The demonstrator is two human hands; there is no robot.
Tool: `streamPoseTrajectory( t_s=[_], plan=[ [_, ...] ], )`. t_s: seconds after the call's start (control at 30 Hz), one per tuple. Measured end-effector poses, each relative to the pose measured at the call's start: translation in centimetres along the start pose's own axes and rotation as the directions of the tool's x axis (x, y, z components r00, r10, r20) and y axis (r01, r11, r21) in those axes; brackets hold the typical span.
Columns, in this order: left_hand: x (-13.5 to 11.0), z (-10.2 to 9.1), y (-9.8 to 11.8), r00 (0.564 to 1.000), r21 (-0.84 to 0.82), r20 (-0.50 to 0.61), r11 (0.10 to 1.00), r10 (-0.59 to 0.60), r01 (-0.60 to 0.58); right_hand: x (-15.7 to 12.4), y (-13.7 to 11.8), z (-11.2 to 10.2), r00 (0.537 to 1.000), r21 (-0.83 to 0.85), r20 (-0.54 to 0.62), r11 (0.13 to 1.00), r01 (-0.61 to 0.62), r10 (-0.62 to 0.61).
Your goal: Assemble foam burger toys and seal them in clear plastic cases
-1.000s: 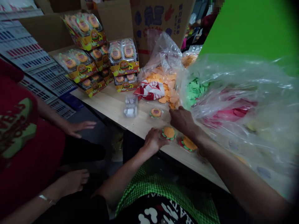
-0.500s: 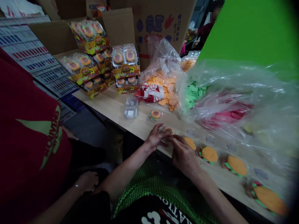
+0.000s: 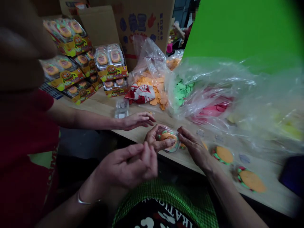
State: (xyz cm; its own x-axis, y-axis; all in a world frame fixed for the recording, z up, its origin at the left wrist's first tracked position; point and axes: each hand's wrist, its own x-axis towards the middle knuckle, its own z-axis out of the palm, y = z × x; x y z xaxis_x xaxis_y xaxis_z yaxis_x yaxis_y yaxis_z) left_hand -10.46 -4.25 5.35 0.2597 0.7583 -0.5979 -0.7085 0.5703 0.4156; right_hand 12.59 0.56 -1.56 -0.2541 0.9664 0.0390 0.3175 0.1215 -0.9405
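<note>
A clear plastic clamshell pack with a toy burger (image 3: pixel 168 138) inside is at the table's front edge. My left hand (image 3: pixel 155 139) is closed around its left side, with the thumb across the front. The fingertips of my right hand (image 3: pixel 193 147) press together against the pack's right rim. To the right of my hands, toy burgers with orange tops (image 3: pixel 224 154) lie in a row, and the nearest large one is another toy burger (image 3: pixel 251 180). Part of the row is hidden behind my right hand.
A co-worker's hand (image 3: pixel 137 121) reaches over the table, and another co-worker's hand (image 3: pixel 133 164) is close in front. Display boxes (image 3: pixel 110 71) are stacked at back left. An empty clear pack (image 3: pixel 122 108) stands nearby. Plastic bags hold orange (image 3: pixel 158 84), green (image 3: pixel 182 91) and pink pieces (image 3: pixel 213 109).
The co-worker in red has leaned in and brought both hands up near mine. The pack between my hands now shows clearly, and my right hand has moved to its right rim.
</note>
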Motion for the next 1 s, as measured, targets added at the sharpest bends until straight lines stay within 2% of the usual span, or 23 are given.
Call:
streamPoseTrajectory(
  t_s=[0.03,0.07,0.1,0.13,0.23,0.37,0.47,0.57,0.63,0.67,0.7,0.73,0.83,0.87,0.9,0.93,0.97,1.0],
  plan=[
    [-1.2,0.0,0.7,0.971,-0.037,-0.043,0.971,-0.236,0.234,-0.1,0.1,0.1,1.0,0.019,-0.024,1.0,-0.003,0.003],
    [-2.0,0.1,1.1,0.928,-0.091,-0.062,0.928,-0.368,0.362,-0.2,0.1,0.1,0.998,0.037,-0.056,0.999,-0.007,0.009],
    [-2.3,0.2,1.4,0.875,-0.133,-0.075,0.874,-0.479,0.467,-0.4,0.1,0.2,0.994,0.048,-0.104,0.999,-0.012,0.017],
    [-2.4,0.3,1.3,0.851,-0.186,-0.081,0.847,-0.519,0.498,-0.7,0.2,0.3,0.988,0.05,-0.155,0.999,-0.018,0.026],
    [-1.2,0.4,0.4,0.826,-0.304,-0.049,0.796,-0.561,0.523,-2.0,0.3,0.9,0.965,0.011,-0.259,0.999,-0.042,0.044],
    [0.0,0.0,-0.4,0.752,-0.449,0.031,0.663,-0.658,0.599,-3.6,0.6,1.9,0.964,0.0,-0.258,0.998,-0.066,0.064],
    [0.3,0.2,-0.2,0.724,-0.574,0.06,0.57,-0.687,0.589,-3.7,1.1,2.5,0.957,0.081,-0.285,0.996,-0.032,0.054],
    [0.7,1.4,-0.2,0.651,-0.75,0.077,0.386,-0.755,0.537,-3.2,1.9,3.0,0.942,0.208,-0.332,0.978,0.018,0.053],
    [1.2,2.8,-0.5,0.589,-0.823,0.124,0.249,-0.799,0.511,-3.0,2.5,3.3,0.935,0.316,-0.347,0.948,0.046,0.07],
    [1.6,3.5,-0.7,0.571,-0.838,0.138,0.211,-0.81,0.503,-3.0,2.9,3.4,0.933,0.368,-0.349,0.928,0.054,0.084],
    [1.9,4.3,-0.9,0.574,-0.845,0.136,0.208,-0.808,0.493,-3.0,3.1,3.5,0.932,0.418,-0.348,0.907,0.057,0.102],
    [2.2,5.1,-1.2,0.591,-0.837,0.113,0.244,-0.799,0.49,-3.0,3.4,3.5,0.931,0.467,-0.342,0.883,0.052,0.126],
    [3.1,6.7,-2.1,0.642,-0.752,0.023,0.41,-0.766,0.516,-3.3,3.4,3.6,0.927,0.585,-0.315,0.811,0.02,0.205],
    [3.5,6.8,-2.5,0.682,-0.665,0.001,0.508,-0.732,0.547,-3.3,3.2,3.6,0.924,0.615,-0.31,0.789,0.014,0.225],
    [4.1,6.7,-2.9,0.773,-0.5,-0.024,0.677,-0.634,0.54,-3.4,3.0,3.5,0.921,0.636,-0.306,0.772,0.01,0.24],
    [4.7,6.4,-3.4,0.89,-0.263,-0.016,0.861,-0.455,0.436,-3.4,2.7,3.6,0.918,0.649,-0.308,0.76,0.011,0.25],
    [5.5,6.0,-3.9,0.979,0.005,0.054,0.98,-0.198,0.198,-3.3,2.5,3.6,0.916,0.659,-0.309,0.752,0.013,0.255],
    [6.3,5.3,-4.4,0.982,0.229,0.179,0.968,0.06,-0.101,-3.3,2.3,3.7,0.916,0.669,-0.306,0.743,0.014,0.259]
  ],
)
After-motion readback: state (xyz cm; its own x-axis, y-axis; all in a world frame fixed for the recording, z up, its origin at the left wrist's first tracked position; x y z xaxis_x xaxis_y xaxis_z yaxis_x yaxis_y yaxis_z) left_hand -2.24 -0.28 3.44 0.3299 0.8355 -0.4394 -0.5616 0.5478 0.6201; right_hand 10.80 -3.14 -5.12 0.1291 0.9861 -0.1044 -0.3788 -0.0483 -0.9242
